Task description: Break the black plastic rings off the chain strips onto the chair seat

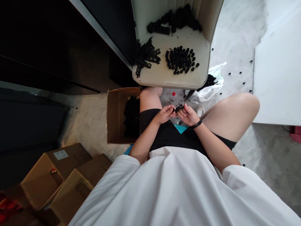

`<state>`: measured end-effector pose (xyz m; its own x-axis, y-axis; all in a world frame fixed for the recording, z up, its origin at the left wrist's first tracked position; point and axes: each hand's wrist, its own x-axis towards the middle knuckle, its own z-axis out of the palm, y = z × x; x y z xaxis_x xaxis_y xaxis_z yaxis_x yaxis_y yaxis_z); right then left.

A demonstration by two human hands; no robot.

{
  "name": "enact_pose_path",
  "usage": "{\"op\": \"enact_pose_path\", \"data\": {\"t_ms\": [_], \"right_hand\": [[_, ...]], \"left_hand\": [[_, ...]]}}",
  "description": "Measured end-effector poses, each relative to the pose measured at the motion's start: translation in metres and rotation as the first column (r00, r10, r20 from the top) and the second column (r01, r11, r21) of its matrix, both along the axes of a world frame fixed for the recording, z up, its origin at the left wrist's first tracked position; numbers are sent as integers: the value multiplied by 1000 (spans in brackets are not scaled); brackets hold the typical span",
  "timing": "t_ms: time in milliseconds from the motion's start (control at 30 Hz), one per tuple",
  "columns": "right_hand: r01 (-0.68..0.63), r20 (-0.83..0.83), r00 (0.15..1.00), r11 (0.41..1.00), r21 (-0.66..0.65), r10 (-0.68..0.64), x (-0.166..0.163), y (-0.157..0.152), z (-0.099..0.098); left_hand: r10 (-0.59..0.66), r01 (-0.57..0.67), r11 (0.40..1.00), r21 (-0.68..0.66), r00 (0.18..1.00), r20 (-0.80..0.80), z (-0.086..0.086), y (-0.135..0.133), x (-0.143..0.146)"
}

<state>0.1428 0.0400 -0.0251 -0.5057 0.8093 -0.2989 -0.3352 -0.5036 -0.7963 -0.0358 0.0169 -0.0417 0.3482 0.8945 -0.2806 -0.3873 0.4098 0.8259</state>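
Note:
My left hand (165, 113) and my right hand (189, 115) meet over my lap, both pinched on a small black plastic part (179, 108) held between them. A black band sits on my right wrist. Ahead of my knees stands a white chair seat (162, 77). On it lie a heap of small round black pieces (180, 59), a tangle of black frames (145, 56) at its left edge, and another black pile (175, 20) at the back.
An open cardboard box (115, 116) with black parts inside stands by my left knee. A white plastic bag (210, 84) of black bits lies right of the chair. Loose black pieces dot the floor. Cardboard boxes (61, 175) sit at lower left, a white board (277, 69) at right.

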Motion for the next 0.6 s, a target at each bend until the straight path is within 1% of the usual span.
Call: {"op": "enact_pose_path", "data": {"t_ms": [100, 200, 267, 300, 400, 433, 467, 500, 533, 600], "right_hand": [[-21, -30, 999, 1000, 2, 21, 0, 0, 2], [-26, -6, 1000, 1000, -6, 26, -1, 0, 3], [-6, -22, 1000, 1000, -13, 6, 0, 0, 3], [27, -46, 999, 1000, -9, -27, 1, 1, 3], [182, -111, 978, 982, 41, -176, 11, 8, 1], [224, -113, 970, 972, 75, -215, 15, 11, -1], [249, -103, 966, 961, 118, -238, 19, 14, -3], [254, -79, 967, 953, 167, -244, 22, 17, -4], [241, -45, 970, 946, 218, -237, 25, 19, -6], [173, 60, 978, 937, 302, -200, 26, 20, -10]], "left_hand": [[11, -11, 1000, -11, 1000, 24, 0, 0, 1], [19, -19, 1000, -15, 1000, -23, 0, 0, 0], [-5, 5, 1000, 0, 999, -44, 1, 0, -3], [-42, 42, 999, 9, 998, -41, 3, 0, -5], [-179, 179, 984, 22, 984, -14, 5, -3, -12], [-193, 193, 981, 24, 981, -14, 5, -4, -13], [-176, 177, 984, 31, 984, -24, 5, -5, -14], [-133, 135, 990, 45, 990, -43, 4, -5, -15], [-74, 78, 995, 67, 995, -68, 2, -4, -15], [57, -43, 992, 120, 991, -119, -1, 0, -14]]}}
